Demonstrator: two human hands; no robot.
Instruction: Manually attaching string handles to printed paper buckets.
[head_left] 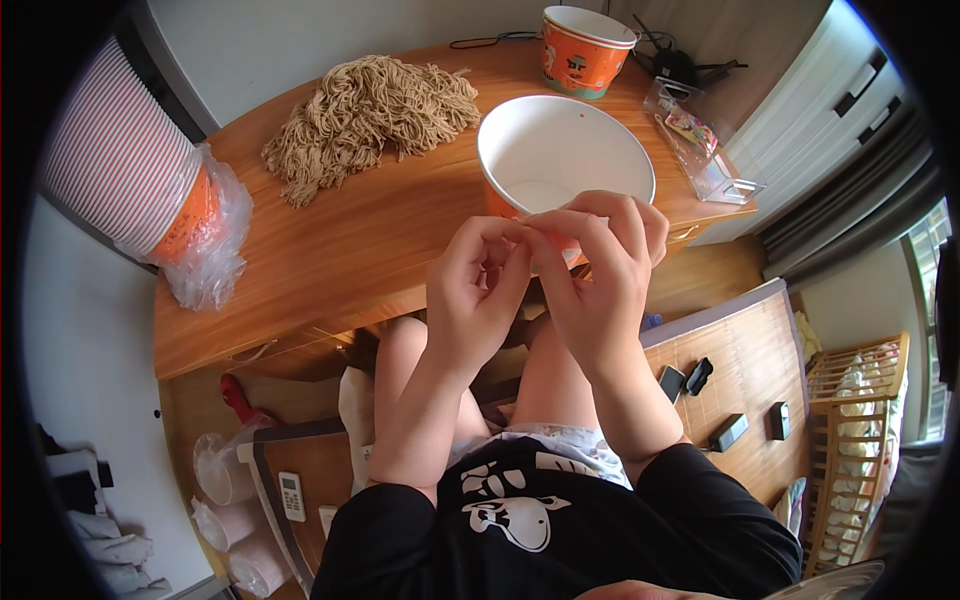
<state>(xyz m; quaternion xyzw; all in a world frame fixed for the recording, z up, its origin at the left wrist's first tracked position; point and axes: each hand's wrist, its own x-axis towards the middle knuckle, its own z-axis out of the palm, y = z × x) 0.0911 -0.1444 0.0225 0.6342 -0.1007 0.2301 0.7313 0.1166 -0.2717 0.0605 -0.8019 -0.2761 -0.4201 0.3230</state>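
Observation:
Both hands meet at their fingertips over the near rim of a large white-lined orange paper bucket (560, 150). My left hand (472, 290) is closed, with thumb and forefinger pinched together. My right hand (605, 275) pinches against it in the same way. Whatever lies between the fingertips is too small to make out. Left of the bucket, toward the back of the wooden table, a loose heap of tan yarn-like strands (370, 120) is spread out. Part of the bucket's front is hidden behind my hands.
A smaller orange bucket (588, 55) stands at the back, near black cables. A clear plastic tray (735, 185) sits at the table's right end. On the left leans a tall stack of paper buckets (120, 150) in plastic wrap. A remote (291, 497) lies beside me; a wooden crib (850, 450) stands right.

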